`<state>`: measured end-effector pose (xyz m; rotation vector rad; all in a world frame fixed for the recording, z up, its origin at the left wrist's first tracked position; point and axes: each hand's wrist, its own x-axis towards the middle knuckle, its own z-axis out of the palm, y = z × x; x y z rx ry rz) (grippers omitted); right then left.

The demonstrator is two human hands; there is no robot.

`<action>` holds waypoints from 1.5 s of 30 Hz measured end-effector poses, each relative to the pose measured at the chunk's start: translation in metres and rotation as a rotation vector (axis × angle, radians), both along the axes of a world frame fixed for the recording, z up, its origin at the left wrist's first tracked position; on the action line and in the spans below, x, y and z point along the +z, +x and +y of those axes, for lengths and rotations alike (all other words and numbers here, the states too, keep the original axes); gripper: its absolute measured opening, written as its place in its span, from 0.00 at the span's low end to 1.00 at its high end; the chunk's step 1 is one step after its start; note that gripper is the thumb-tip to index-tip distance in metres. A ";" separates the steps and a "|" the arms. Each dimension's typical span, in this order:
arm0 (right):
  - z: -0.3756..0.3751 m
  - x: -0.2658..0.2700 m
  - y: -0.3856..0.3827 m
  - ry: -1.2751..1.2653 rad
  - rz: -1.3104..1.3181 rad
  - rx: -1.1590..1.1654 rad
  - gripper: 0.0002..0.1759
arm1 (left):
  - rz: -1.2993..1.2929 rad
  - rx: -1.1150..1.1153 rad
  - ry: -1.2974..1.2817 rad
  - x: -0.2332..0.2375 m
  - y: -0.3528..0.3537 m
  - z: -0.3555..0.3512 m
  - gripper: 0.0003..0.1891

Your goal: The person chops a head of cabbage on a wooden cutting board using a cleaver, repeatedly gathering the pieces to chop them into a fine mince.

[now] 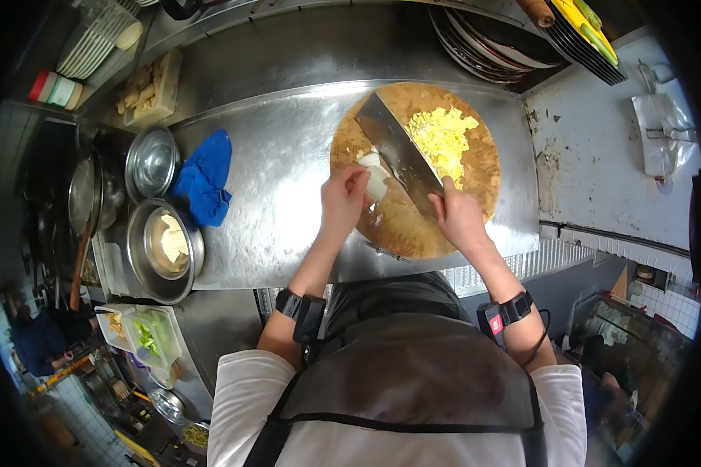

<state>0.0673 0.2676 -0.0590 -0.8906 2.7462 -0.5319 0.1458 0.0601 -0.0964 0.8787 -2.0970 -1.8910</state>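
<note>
A round wooden chopping board (413, 233) lies on the steel counter in front of me. My right hand (459, 218) is closed around the handle end of a wide cleaver (397, 148), whose blade slants up and left across the board. To the right of the blade is a heap of chopped yellow food (444, 140), perhaps cabbage. My left hand (346, 194) has its fingers pinched at the edge of a pale white piece of food (375, 180), left of the blade. Small white scraps lie around that piece.
Left on the counter (273, 156) are a blue cloth (204, 179), an upper metal bowl (151, 162) and a lower metal bowl (197, 253) with pale food. Behind stand a tub of ginger-like pieces (154, 86) and stacked plates (491, 47). A white panel (600, 140) borders the right.
</note>
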 end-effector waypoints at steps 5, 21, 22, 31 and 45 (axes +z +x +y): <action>-0.006 0.009 0.006 0.038 0.004 0.001 0.14 | 0.116 0.025 -0.699 -0.016 -0.026 -0.009 0.14; 0.017 0.035 0.007 0.092 0.001 0.131 0.11 | 0.503 -0.403 -1.066 -0.028 -0.009 -0.008 0.11; 0.014 0.041 0.009 0.088 0.035 0.143 0.11 | 0.519 -0.488 -1.035 -0.032 -0.011 -0.009 0.10; -0.001 0.046 0.011 0.110 -0.012 0.172 0.11 | 0.544 -0.444 -0.847 -0.035 -0.015 -0.015 0.10; -0.010 0.035 0.020 0.147 0.001 0.158 0.10 | 0.559 -0.434 -0.896 -0.040 -0.016 -0.013 0.11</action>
